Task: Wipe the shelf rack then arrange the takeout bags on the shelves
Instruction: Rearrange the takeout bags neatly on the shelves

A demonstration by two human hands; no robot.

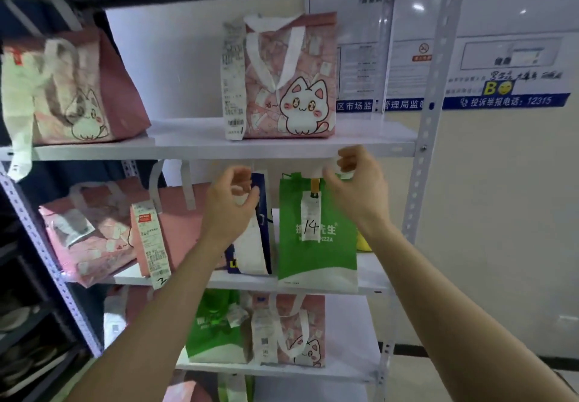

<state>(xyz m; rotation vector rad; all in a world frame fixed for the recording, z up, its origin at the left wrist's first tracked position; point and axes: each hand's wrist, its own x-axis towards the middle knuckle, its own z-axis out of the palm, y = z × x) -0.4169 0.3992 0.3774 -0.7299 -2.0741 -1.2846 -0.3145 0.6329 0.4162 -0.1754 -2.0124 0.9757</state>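
A white metal shelf rack holds several takeout bags. On the middle shelf a green pizza bag marked 14 stands beside a navy bag with a long receipt. My right hand pinches the green bag's top at its handle, just under the upper shelf. My left hand hovers curled at the navy bag's top and hides it, so a grip is unclear. A pink cat bag stands on the upper shelf, with another pink cat bag at its left end.
Two pink bags lean at the middle shelf's left. The lower shelf carries a green bag and a pink cat bag. A dark rack stands left. Wall notices hang behind the right upright.
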